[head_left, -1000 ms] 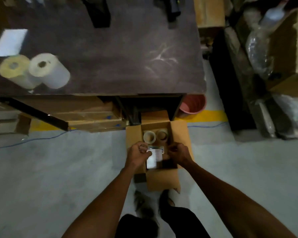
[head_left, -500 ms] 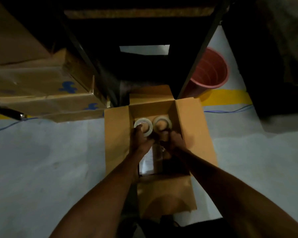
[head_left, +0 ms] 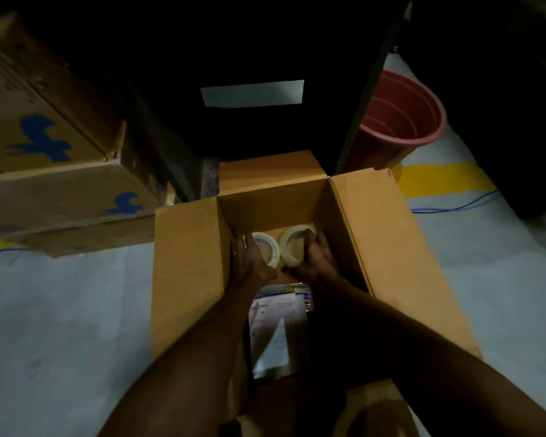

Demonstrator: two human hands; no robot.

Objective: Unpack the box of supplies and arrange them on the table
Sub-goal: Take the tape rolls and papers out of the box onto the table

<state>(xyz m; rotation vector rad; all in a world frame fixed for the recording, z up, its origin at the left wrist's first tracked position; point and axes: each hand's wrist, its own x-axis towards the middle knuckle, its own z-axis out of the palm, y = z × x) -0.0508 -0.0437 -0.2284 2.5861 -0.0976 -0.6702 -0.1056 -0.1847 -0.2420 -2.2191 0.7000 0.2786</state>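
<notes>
Head view. An open cardboard box is shown standing on the floor, its flaps folded outward, in front of a dark piece of furniture whose top is out of frame. Both arms are reached down into it. Two rolls of clear tape lie side by side at the far end of the box bottom, nearly touching each other. The left hand is laid over the left tape roll with the fingers curled round its outer rim; this grip is judged closed on the roll. The right hand is wrapped likewise round the right tape roll, the fingers hooked over its far edge. Whether either roll has left the bottom cannot be told. Nearer the person, between the forearms, a flat packet with a white printed label is seen lying in the box.

The step in hand is judged to be the taking of both rolls. It is done best if each roll is pinched through its core or across its width, lifted straight up clear of the box walls, and kept from knocking its neighbour. The table is not in view, so a rise and a turn will be needed before the rolls are set down.

A red bucket and stacked cartons with blue marks are shown beside the box.
</notes>
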